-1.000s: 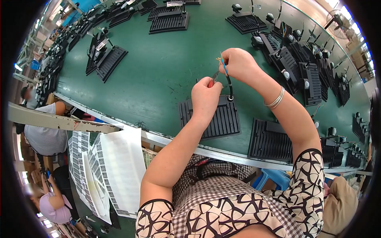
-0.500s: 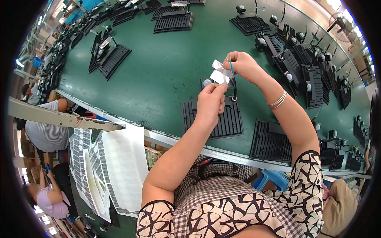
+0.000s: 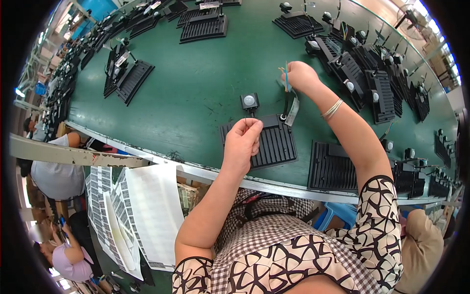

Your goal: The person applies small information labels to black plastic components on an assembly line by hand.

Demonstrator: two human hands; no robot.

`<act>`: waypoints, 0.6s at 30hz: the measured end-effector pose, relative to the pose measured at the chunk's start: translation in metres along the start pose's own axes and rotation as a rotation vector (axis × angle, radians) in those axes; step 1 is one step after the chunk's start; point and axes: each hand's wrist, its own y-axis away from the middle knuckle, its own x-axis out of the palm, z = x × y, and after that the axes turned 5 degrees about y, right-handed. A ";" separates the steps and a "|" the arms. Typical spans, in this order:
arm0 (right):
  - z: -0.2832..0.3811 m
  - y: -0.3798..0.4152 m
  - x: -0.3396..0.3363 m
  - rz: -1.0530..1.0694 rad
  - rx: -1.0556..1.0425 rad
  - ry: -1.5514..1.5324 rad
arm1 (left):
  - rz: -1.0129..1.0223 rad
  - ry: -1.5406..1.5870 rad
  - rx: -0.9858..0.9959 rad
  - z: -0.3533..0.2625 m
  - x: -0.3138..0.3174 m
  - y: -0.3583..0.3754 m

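Observation:
A black finned lamp housing (image 3: 274, 147) lies on the green table in front of me, with a square sensor head (image 3: 249, 101) beyond its far edge. From its cable a silvery label (image 3: 292, 111) hangs down beside the housing. My left hand (image 3: 243, 142) is over the housing's left part, thumb and forefinger pinched; what they hold, if anything, is too small to tell. My right hand (image 3: 299, 77) is closed at the upper end of the cable, by the blue and yellow wires (image 3: 286, 81); its fingertips are partly hidden.
More finned housings crowd the right side (image 3: 352, 73), the far edge (image 3: 203, 28) and the left (image 3: 132, 81). Printed label sheets (image 3: 154, 210) hang below the table's front edge (image 3: 196, 172). Two people (image 3: 58, 171) are at the lower left.
The white label that was between both hands now hangs on the cable. My left hand has moved down and left, away from it. My right hand remains near the wire ends.

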 end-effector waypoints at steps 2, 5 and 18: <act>-0.015 -0.003 -0.009 -0.072 0.007 -0.055 | -0.007 -0.061 0.050 0.000 0.000 0.001; -0.021 0.035 -0.048 -0.100 0.015 -0.607 | -0.020 -0.239 0.176 -0.004 0.007 0.011; 0.016 0.231 -0.056 -0.040 -0.100 -1.253 | 0.332 -0.396 0.219 -0.031 0.043 0.086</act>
